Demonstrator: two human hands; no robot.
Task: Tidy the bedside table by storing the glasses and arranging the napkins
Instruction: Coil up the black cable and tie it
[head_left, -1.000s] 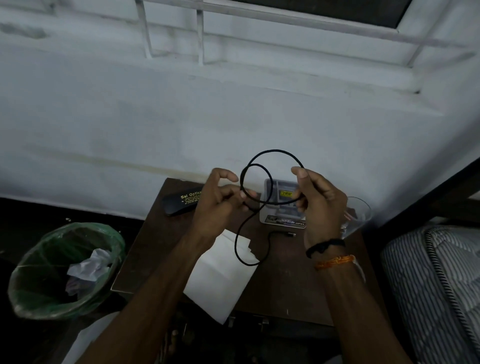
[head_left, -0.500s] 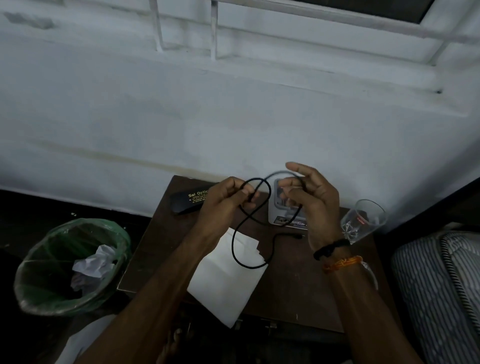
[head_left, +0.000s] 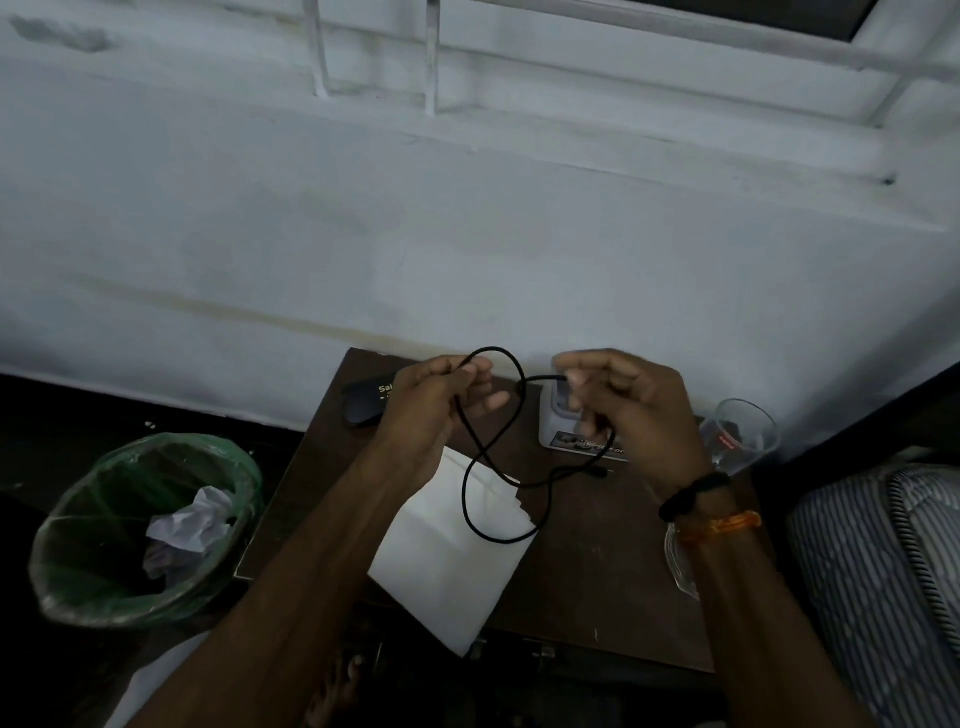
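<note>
Over the brown bedside table (head_left: 597, 582) both my hands hold a thin black cable (head_left: 470, 499). My left hand (head_left: 431, 410) pinches one part of it, my right hand (head_left: 628, 405) grips another, blurred by motion. A loop of the cable hangs down over the white napkins (head_left: 441, 571), which lie unfolded near the table's front edge. A black glasses case (head_left: 363, 405) with yellow lettering lies closed at the table's back left, partly hidden by my left hand. The glasses themselves are not visible.
A small white and grey box (head_left: 561, 431) stands at the back of the table behind my right hand. A clear drinking glass (head_left: 743, 436) sits at the back right corner. A green-lined bin (head_left: 140, 530) with crumpled paper stands left; a striped mattress (head_left: 883, 571) lies right.
The big loop held high between my hands has collapsed; my hands have drawn apart slightly and lowered, and the cable now crosses itself between them with a loop hanging over the napkins.
</note>
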